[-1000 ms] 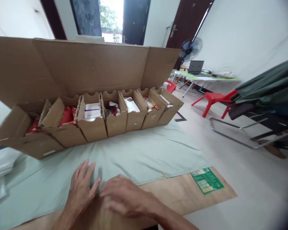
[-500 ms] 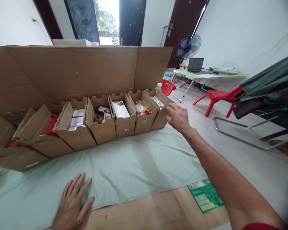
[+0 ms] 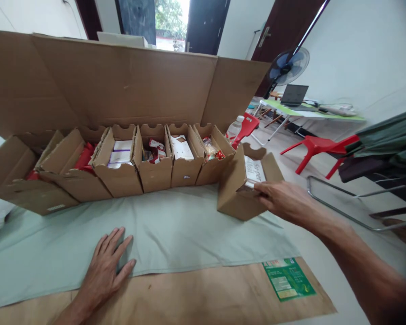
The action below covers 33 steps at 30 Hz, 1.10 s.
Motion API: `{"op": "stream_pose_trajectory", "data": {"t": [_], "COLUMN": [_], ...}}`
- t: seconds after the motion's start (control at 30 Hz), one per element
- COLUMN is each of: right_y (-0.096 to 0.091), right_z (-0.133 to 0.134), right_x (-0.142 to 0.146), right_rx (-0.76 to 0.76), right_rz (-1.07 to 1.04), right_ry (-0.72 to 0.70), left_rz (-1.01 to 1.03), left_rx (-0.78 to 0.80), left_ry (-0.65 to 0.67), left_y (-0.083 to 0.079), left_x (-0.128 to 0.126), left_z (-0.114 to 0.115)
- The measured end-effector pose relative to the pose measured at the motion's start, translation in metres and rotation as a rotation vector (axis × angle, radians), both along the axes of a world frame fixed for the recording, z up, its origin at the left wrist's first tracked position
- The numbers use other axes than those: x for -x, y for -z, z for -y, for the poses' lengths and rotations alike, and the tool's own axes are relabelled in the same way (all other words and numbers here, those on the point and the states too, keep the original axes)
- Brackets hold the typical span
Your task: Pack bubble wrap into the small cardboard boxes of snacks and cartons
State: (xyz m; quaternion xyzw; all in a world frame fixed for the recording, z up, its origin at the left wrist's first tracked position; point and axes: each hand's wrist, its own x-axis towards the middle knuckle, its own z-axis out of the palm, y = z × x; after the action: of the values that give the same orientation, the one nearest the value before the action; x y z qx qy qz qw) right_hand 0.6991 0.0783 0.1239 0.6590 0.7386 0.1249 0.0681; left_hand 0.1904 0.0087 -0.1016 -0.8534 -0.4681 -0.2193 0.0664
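Observation:
At the right end of the table, my right hand (image 3: pixel 280 197) grips the front edge of a cardboard bin (image 3: pixel 232 195). This bin stands tilted and turned, apart from the row; inside it shows a white box (image 3: pixel 254 169) with handwriting that seems to read "Super deal". My left hand (image 3: pixel 105 267) lies flat with fingers spread on the pale green cloth (image 3: pixel 176 225). Beyond it runs a row of cardboard bins (image 3: pixel 156 176), holding red packets (image 3: pixel 85 157), white-and-purple boxes (image 3: pixel 122 151), a white box (image 3: pixel 182 148) and wrapped snacks (image 3: pixel 210 148).
A tall cardboard panel (image 3: pixel 128 85) rises behind the row. A clear bottle (image 3: pixel 235 128) stands behind the right bins. Along the wooden table front lies a green printed sheet (image 3: pixel 287 280). Red chairs (image 3: pixel 321 146), a laptop (image 3: pixel 295 95) and a fan (image 3: pixel 289 67) are farther right.
My right hand has pulled the end bin out of the row, toward me and to the right, turning it. My left hand stays flat on the cloth. The camera view has shifted.

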Motion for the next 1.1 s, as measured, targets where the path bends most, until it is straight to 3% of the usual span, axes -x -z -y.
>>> {"op": "stream_pose_trajectory", "data": {"t": [0.13,0.23,0.37,0.43,0.5,0.6,0.7,0.77,0.87,0.9,0.97,1.03,1.1], "right_y": [-0.015,-0.029,-0.041,-0.043,-0.047,-0.057,-0.055,-0.035,0.024,0.048,0.093,0.124,0.14], "right_z": [0.011,-0.003,-0.033,-0.045,-0.05,-0.039,-0.007,0.016,0.034,0.035,0.03,0.022,0.014], "right_x": [0.053,0.103,0.176,0.212,0.238,0.246,0.211,0.173,0.121,0.111,0.107,0.121,0.143], "right_rx": [0.19,0.267,0.259,0.281,0.315,0.206,-0.159,-0.444,-0.726,-0.716,-0.537,-0.377,-0.296], "right_rz": [-0.124,-0.165,-0.234,-0.392,-0.677,-1.06,-1.161,-1.23,-1.469,-1.566,-1.728,-1.813,-1.849], "right_ry": [-0.094,-0.173,-0.263,-0.288,-0.32,-0.406,-0.373,-0.22,0.127,0.24,0.37,0.376,0.329], "left_rz": [0.029,0.069,0.159,0.223,0.286,0.373,0.461,0.532,0.654,0.693,0.766,0.833,0.889], "left_rx": [0.003,0.025,0.058,0.077,0.096,0.138,0.211,0.298,0.471,0.524,0.594,0.623,0.627], "left_ry": [-0.019,-0.046,-0.084,-0.088,-0.074,-0.066,-0.101,-0.126,-0.107,-0.082,-0.028,0.02,0.042], "left_y": [-0.001,-0.001,-0.005,-0.011,-0.019,-0.033,-0.042,-0.047,-0.055,-0.058,-0.06,-0.061,-0.06], "left_x": [-0.002,-0.003,-0.008,-0.014,-0.02,-0.021,-0.015,-0.013,-0.022,-0.028,-0.045,-0.061,-0.073], "left_z": [0.001,0.001,0.003,0.005,0.006,0.008,0.007,0.006,-0.002,-0.006,-0.017,-0.027,-0.033]}}
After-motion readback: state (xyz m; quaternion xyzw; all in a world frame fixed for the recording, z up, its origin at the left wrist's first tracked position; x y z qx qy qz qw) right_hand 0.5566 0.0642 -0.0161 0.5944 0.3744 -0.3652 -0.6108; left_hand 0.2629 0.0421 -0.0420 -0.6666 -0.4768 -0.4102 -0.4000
